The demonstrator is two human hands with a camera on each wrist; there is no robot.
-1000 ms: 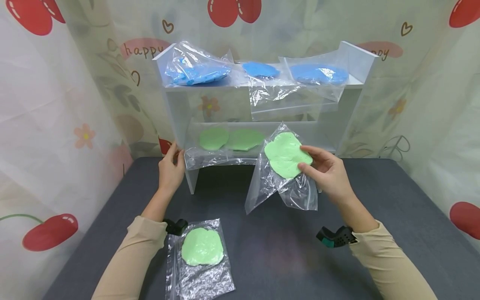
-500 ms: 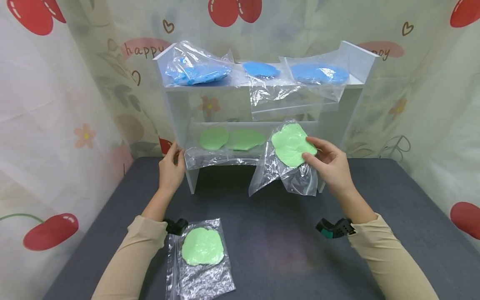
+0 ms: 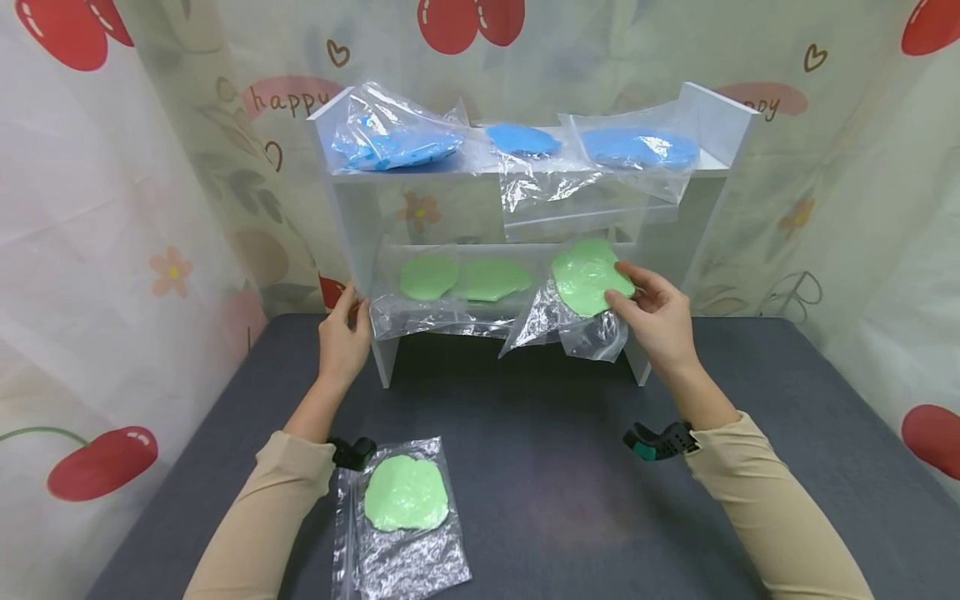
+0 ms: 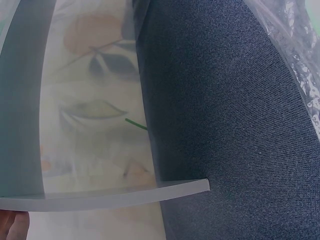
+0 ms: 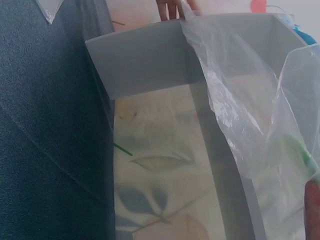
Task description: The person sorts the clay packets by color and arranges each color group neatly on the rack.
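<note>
My right hand (image 3: 660,321) pinches a flat green slime piece (image 3: 588,277) in a clear zip bag between thumb and fingers, at the right part of the lower shelf in the head view. The bag's loose corners hang below the shelf edge. My left hand (image 3: 343,340) touches the outer left side of the white two-tier shelf rack (image 3: 352,225); its fingers (image 5: 172,10) show beyond that side panel in the right wrist view. Two more bagged green pieces (image 3: 429,277) lie left of the held one on the same shelf.
Bagged blue pieces (image 3: 637,147) lie along the top shelf, one bag hanging over its front edge. Another bagged green piece (image 3: 406,493) lies on the dark table (image 3: 555,483) beside my left forearm. A patterned curtain (image 3: 180,192) surrounds the table.
My right hand has carried the bagged green slime up and away onto the lower shelf, and the bag now tilts back more. The left hand stays at the rack's side.
</note>
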